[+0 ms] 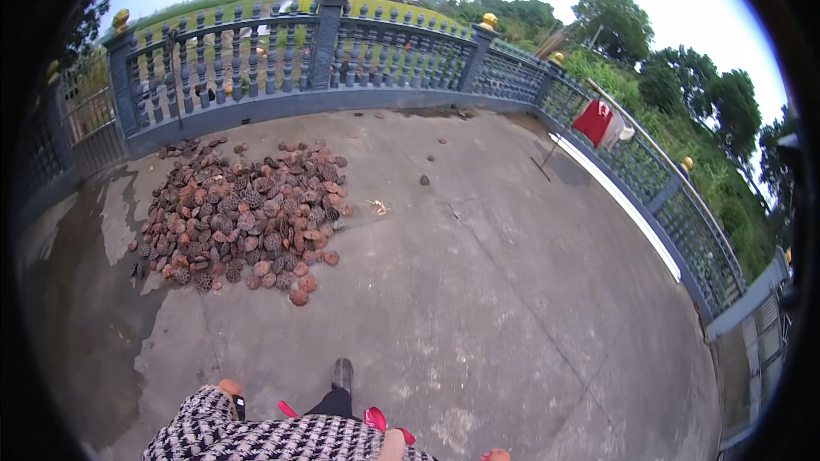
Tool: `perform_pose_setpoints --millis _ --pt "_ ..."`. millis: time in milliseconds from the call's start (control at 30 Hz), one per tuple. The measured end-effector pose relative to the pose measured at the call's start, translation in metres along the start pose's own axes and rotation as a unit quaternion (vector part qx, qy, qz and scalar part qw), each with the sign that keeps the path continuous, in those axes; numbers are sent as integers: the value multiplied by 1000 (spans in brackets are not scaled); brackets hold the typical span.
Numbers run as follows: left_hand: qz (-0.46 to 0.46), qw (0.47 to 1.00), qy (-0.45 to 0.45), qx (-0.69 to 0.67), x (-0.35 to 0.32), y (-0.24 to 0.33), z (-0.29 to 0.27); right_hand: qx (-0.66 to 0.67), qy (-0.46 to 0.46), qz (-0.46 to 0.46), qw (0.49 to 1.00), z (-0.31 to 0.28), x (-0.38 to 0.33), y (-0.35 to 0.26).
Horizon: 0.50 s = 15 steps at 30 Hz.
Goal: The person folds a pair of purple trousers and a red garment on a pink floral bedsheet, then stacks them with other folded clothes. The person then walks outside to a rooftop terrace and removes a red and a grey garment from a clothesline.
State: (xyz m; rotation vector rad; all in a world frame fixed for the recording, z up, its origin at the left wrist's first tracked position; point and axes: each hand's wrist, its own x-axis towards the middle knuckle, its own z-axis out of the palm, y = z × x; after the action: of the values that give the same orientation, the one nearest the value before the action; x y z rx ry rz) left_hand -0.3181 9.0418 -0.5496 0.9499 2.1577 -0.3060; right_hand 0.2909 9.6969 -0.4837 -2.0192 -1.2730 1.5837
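My left hand (230,388) shows at the lower left, past a black-and-white checked sleeve (192,423), with a black band (239,408) at the wrist. Its fingers are mostly hidden. Only a small part of my right hand (495,455) reaches into the picture at the bottom edge, so its grip does not show. Ahead and to the left, a heap of dried brown lotus seed pods (248,213) lies on the concrete, apart from both hands. Below me are one dark shoe (342,373) and red pieces (374,417) that I cannot make out.
Grey concrete floor (478,307) spreads ahead, with wet patches (94,324) at left. A blue-grey balustrade (401,51) borders it, with a gate (92,124) at far left. Along the right fence run a white pole (623,209) and hanging red cloth (593,121). A few pods (424,180) lie loose.
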Motion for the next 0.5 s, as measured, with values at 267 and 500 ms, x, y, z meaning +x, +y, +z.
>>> perform_pose_setpoints --millis 267,500 --pt "32 999 -6 -29 210 -20 -141 -173 -138 -9 975 135 153 -132" --pt "-80 753 145 -637 352 91 -459 -157 -97 71 980 153 173 -248"
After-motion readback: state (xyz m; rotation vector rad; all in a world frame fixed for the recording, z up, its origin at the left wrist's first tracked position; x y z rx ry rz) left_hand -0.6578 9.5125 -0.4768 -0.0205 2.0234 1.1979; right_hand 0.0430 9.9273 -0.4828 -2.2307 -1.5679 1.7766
